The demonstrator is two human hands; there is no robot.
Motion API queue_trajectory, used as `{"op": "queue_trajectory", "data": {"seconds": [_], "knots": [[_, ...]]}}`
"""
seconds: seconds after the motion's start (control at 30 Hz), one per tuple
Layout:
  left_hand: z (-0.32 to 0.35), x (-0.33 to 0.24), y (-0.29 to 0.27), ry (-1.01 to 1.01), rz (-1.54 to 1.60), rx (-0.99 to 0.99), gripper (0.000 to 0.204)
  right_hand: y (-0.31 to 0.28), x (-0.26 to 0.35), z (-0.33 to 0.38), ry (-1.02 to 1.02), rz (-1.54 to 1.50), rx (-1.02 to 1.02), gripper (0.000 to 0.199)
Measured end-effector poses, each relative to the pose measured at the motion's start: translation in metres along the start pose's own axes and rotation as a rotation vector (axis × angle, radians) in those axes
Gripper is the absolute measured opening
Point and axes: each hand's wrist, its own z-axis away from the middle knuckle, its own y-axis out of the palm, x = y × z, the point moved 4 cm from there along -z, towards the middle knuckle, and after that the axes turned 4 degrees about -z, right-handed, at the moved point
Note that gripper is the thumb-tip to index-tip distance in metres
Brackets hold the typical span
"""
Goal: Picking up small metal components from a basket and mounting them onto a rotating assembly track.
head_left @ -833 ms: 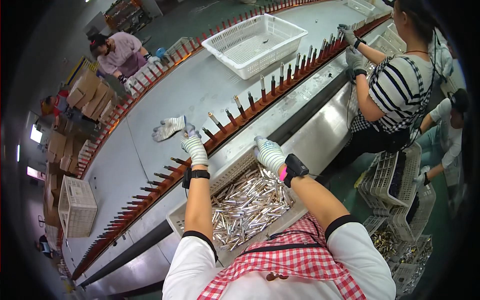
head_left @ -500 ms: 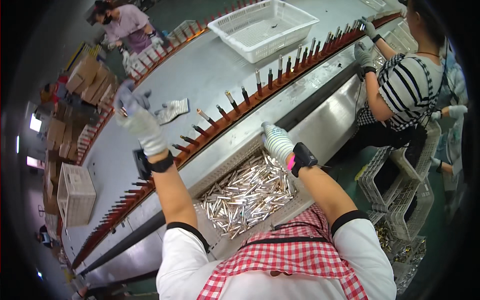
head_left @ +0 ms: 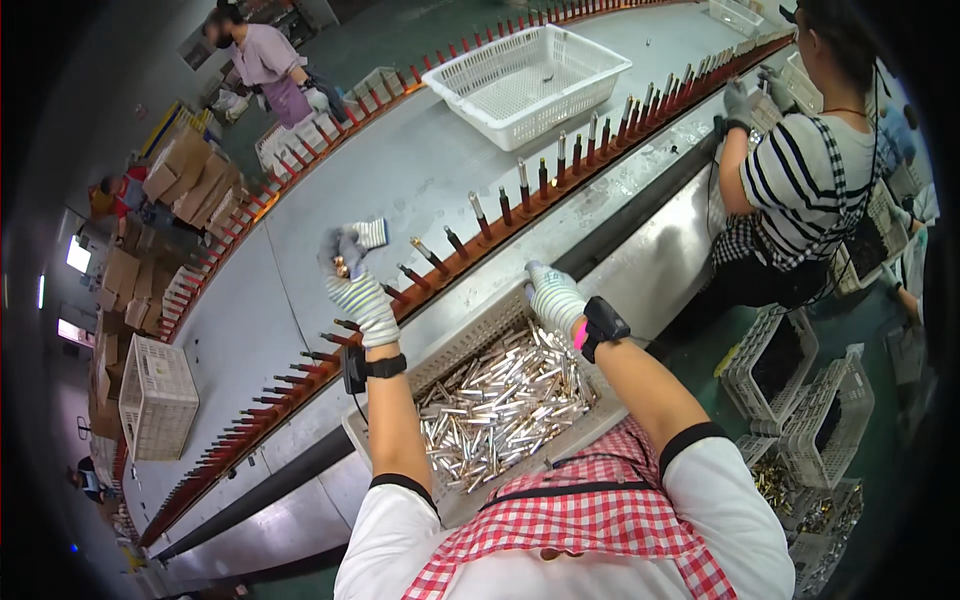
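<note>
While the grey metal table [head_left: 230,320] fills most of the view, a reddish-brown rail [head_left: 497,238] runs along its near side. White tub [head_left: 560,115] sits on the table past the rail, well apart from both hands. Perforated crate [head_left: 480,335] is on the near side, right by the checked apron [head_left: 580,515]; prob. best kept square to the body so both arms reach w/o twisting.

L hand [head_left: 358,285], gloved, is over the table just beyond the rail, fingers curled narrow. Forearm crosses the pegs [head_left: 523,175], so wrist band wants lifting clear to avoid a snag. R hand [head_left: 555,297] is at crate's far R corner, seemingly on the rim; can't tell if it's holding anything. Steadying the rim there would prob. help.

Loose glove [head_left: 372,234] lies just behind L hand; watch it doesn't get dragged. Pegs nearest L hand look mostly dark-tipped, several further R have silver tops.

Silver tubes [head_left: 505,405] lie jumbled in crate, all angles: safer to take from top of heap, few at a time. Coppery pcs [head_left: 341,267] show in L hand's grip, no. unclear (blur); light, even pinch w/ ends aligned should stop slips.
</note>
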Motion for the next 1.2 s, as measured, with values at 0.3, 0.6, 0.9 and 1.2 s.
{"op": "queue_trajectory", "data": {"seconds": [0.3,0.6,0.9,1.2], "knots": [[0.016,0.032,-0.014,-0.222,-0.146,0.098,0.017,0.007,0.02,-0.002,-0.044,0.111,0.024,0.035],[0.007,0.038,-0.07,-0.156,-0.425,0.172,0.022,-0.036,0.036,-0.005,-0.018,0.126,-0.108,0.037],[0.008,-0.095,-0.22,-0.247,-0.086,0.378,0.017,-0.023,0.027,0.03,0.122,0.174,-0.26,0.044],[0.076,-0.023,-0.271,-0.28,-0.013,0.188,0.055,0.001,0.027,0.033,0.17,0.157,-0.193,0.044]]}}
